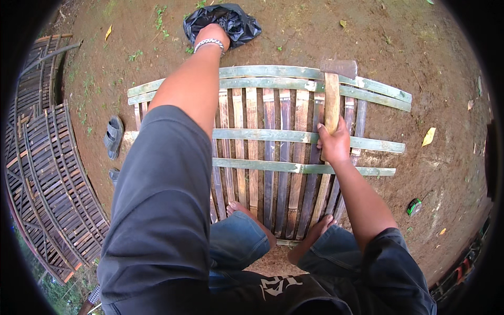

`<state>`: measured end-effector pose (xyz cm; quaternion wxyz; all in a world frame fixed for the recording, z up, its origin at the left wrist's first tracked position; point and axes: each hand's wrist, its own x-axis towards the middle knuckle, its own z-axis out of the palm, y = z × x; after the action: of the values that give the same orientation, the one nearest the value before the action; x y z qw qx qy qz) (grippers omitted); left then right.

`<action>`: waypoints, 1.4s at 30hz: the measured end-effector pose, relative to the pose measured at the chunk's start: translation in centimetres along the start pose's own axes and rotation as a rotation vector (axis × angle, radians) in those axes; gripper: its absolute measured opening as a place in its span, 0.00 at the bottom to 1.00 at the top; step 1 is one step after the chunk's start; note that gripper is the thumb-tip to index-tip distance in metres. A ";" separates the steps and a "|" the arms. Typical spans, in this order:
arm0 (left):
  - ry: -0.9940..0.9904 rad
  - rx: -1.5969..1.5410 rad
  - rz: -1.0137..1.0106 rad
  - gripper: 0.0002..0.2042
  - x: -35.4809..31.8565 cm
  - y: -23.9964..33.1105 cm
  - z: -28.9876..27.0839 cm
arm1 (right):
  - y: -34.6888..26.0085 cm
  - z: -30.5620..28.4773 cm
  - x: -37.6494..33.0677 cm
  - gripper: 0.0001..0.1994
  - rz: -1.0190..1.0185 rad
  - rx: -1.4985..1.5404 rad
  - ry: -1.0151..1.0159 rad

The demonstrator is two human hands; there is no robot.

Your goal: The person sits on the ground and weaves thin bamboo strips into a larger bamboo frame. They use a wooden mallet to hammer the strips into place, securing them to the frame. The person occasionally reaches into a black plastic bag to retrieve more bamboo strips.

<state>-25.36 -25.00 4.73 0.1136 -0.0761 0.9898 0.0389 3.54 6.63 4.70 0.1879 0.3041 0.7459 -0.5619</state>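
A panel of bamboo slats (273, 136) lies flat on the dirt in front of me, with green cross strips over dark upright slats. My right hand (334, 142) grips the wooden handle of a hatchet (336, 79), whose metal head rests on the top green strip. My left hand (211, 34) reaches far forward, past the panel's top edge, into a black plastic bag (231, 21) on the ground; a beaded bracelet sits on that wrist. The fingers are hidden in the bag. My bare feet (239, 210) stand on the panel's near end.
Finished bamboo panels (52, 173) are stacked at the left. A pair of grey sandals (113, 137) lies beside them. A small green tape measure (414, 206) sits on the dirt at the right, with yellow leaves (429, 136) scattered about.
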 end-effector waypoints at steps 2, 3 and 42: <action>-0.006 0.021 -0.114 0.17 -0.4 1.1 0.9 | 0.4 -0.1 -0.2 0.23 -0.018 -0.007 0.024; -0.013 -0.010 -0.154 0.17 -0.6 1.3 0.8 | 0.2 0.0 -0.3 0.23 -0.033 -0.042 0.034; -0.054 -0.667 0.158 0.05 -30.9 1.3 7.5 | 0.8 -0.4 1.4 0.17 -0.048 0.015 -0.091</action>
<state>5.83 -18.60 4.68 0.1053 -0.0312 0.9221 0.3710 3.10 7.49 3.34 0.2059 0.2614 0.7396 -0.5851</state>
